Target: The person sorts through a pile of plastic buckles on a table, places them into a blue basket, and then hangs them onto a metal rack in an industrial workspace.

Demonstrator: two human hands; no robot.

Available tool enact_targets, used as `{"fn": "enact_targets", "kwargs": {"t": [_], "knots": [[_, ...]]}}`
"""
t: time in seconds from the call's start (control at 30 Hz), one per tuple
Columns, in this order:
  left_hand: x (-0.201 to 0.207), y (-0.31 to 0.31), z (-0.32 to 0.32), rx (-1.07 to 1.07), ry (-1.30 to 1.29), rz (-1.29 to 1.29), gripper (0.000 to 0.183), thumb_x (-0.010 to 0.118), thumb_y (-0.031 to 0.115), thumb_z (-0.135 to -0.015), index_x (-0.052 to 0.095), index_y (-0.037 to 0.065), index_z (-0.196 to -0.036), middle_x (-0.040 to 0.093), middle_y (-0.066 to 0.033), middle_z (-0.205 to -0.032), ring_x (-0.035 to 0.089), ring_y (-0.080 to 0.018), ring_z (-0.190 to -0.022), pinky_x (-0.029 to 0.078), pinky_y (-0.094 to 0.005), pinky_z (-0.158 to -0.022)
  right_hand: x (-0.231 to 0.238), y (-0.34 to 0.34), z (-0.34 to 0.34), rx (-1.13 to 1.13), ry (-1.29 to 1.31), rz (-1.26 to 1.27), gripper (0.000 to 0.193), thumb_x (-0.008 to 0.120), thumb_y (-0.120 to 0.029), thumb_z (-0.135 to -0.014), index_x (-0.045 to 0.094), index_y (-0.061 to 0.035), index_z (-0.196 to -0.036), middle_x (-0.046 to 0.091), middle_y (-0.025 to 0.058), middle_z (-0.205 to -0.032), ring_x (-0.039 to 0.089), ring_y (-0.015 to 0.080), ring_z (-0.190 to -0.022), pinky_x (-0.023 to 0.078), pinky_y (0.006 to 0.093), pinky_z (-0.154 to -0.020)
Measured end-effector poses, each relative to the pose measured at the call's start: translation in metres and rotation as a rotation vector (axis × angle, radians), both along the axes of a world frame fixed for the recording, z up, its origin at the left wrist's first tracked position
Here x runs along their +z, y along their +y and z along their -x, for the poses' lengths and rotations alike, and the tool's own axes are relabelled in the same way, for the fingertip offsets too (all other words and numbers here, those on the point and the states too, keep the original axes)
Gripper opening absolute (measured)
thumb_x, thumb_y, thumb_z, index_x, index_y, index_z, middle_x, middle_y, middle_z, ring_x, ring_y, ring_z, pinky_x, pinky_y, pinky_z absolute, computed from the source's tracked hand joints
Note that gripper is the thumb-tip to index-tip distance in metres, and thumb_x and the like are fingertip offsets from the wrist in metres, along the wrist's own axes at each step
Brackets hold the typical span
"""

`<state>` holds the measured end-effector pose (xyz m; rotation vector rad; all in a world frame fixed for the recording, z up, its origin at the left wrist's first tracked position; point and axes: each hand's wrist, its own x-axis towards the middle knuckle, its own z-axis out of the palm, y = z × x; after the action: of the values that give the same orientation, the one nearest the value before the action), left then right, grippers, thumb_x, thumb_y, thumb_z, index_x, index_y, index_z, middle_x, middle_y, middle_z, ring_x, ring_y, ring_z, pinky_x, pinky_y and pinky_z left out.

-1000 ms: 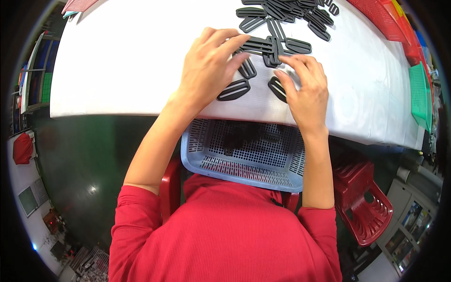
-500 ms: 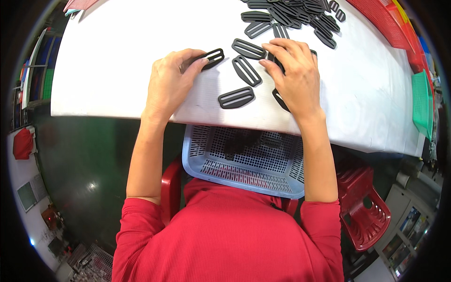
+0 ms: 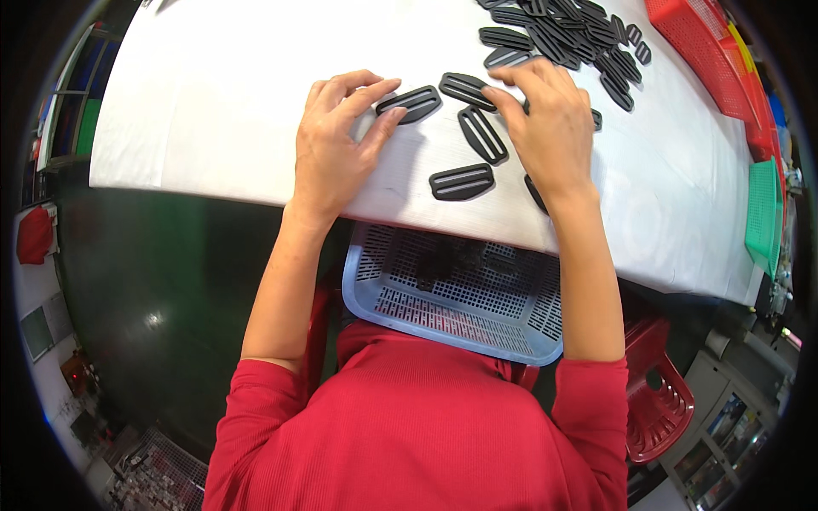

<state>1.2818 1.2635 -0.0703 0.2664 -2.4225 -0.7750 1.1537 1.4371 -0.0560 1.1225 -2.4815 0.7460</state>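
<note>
Black slotted strap buckles lie loosely on the white tabletop. My left hand [image 3: 342, 140] is open, its thumb and forefinger parted at the left end of one flat-lying buckle [image 3: 411, 105]. My right hand [image 3: 550, 128] is also open, thumb and forefinger apart by the right end of another buckle [image 3: 464, 89]. Dark buckle parts show under and beside its palm, mostly hidden. Between the hands lie a slanted buckle [image 3: 483, 134] and, closer to me, a further buckle [image 3: 461, 182].
A heap of similar buckles [image 3: 571, 34] fills the table's far right part. Red baskets [image 3: 694, 55] and a green basket [image 3: 764, 213] line the right edge. A blue perforated basket [image 3: 366, 294] sits at my lap below the table edge, with dark items inside. A red plastic chair [image 3: 660, 400] stands at right.
My left hand has let go of the buckle it was pinching, which now lies flat. My right thumb has shifted slightly away from me. The whole view has shifted, too.
</note>
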Motion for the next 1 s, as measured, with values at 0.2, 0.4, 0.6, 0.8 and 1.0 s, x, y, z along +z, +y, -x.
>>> {"fn": "enact_targets", "kwargs": {"t": [0.2,0.4,0.6,0.8,1.0], "knots": [[0.001,-0.001,-0.002,-0.073,-0.057,0.040,0.020,0.072,0.010,-0.078,0.073,0.010,-0.098,0.064,-0.0050,-0.099,0.057,-0.0218,-0.093,0.048,-0.0334,-0.081,0.002,0.018,-0.041,0.080,-0.115,-0.094,0.016,0.071,-0.020,-0.078,0.072,-0.0132,-0.092,0.060,-0.0019,-0.091,0.054,0.0180,-0.089,0.039,0.0355,-0.074],[0.001,-0.004,-0.005,-0.086,-0.022,-0.109,0.008,0.068,0.011,-0.082,0.070,0.003,-0.081,0.064,-0.0058,-0.085,0.058,-0.0188,-0.081,0.046,-0.0301,-0.070,-0.009,0.021,-0.029,-0.044,0.044,-0.141,0.029,0.059,-0.003,-0.078,0.071,-0.0160,-0.101,0.057,0.0005,-0.096,0.052,0.0213,-0.090,0.040,0.0360,-0.075],[0.007,-0.016,-0.014,-0.160,-0.286,-0.263,0.016,0.064,0.013,-0.086,0.068,0.002,-0.076,0.063,-0.0059,-0.081,0.057,-0.0179,-0.078,0.045,-0.0290,-0.067,0.005,0.035,-0.026,-0.010,-0.012,-0.046,0.032,0.060,0.000,-0.078,0.069,-0.0159,-0.104,0.057,0.0033,-0.096,0.053,0.0230,-0.090,0.041,0.0367,-0.076],[0.005,0.007,0.016,-0.336,-0.088,0.150,0.041,0.064,0.031,-0.086,0.061,0.012,-0.122,0.050,-0.0117,-0.134,0.041,-0.0302,-0.130,0.035,-0.0427,-0.107,0.012,0.081,-0.051,-0.178,-0.175,-0.017,0.022,0.065,-0.007,-0.081,0.068,-0.0099,-0.102,0.057,0.0067,-0.091,0.055,0.0242,-0.085,0.041,0.0370,-0.075],[0.000,0.029,0.027,-0.473,-0.327,0.356,0.065,0.065,0.045,-0.082,0.046,0.019,-0.139,0.036,-0.0092,-0.149,0.024,-0.0285,-0.142,0.016,-0.0500,-0.115,0.001,0.096,-0.075,-0.230,-0.242,0.028,0.023,0.071,-0.011,-0.077,0.069,-0.0078,-0.100,0.056,0.0066,-0.088,0.054,0.0237,-0.083,0.042,0.0363,-0.073]]}}
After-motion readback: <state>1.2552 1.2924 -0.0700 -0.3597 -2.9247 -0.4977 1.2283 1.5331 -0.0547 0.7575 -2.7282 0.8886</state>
